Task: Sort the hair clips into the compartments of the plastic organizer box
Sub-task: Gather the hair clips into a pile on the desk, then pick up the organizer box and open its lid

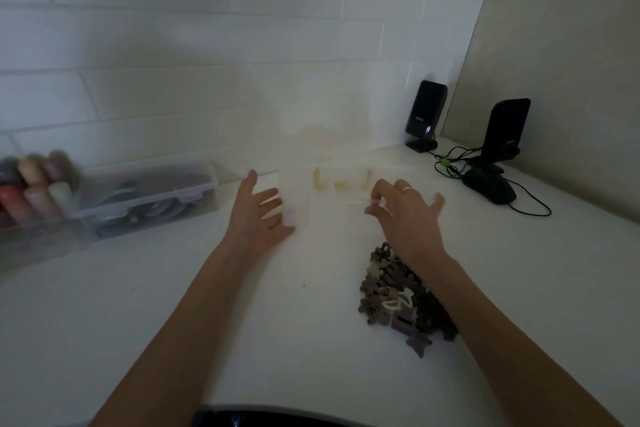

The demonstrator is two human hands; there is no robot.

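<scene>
A clear plastic organizer box (346, 191) lies faint and blurred in the middle of the white counter, with a few pale yellow pieces inside. My left hand (258, 215) holds its left end, and the fingers show through the plastic corner. My right hand (403, 208), with a ring on it, pinches the box's right front edge with its fingertips. A pile of brown, purple and cream hair clips (398, 298) lies on the counter near me, partly under my right forearm.
A closed clear case (149, 198) with dark items stands at the left by the tiled wall, with blurred coloured bottles (34, 191) beside it. Two black speakers (426, 111) (507, 128), a black mouse (490, 185) and cables sit in the right corner.
</scene>
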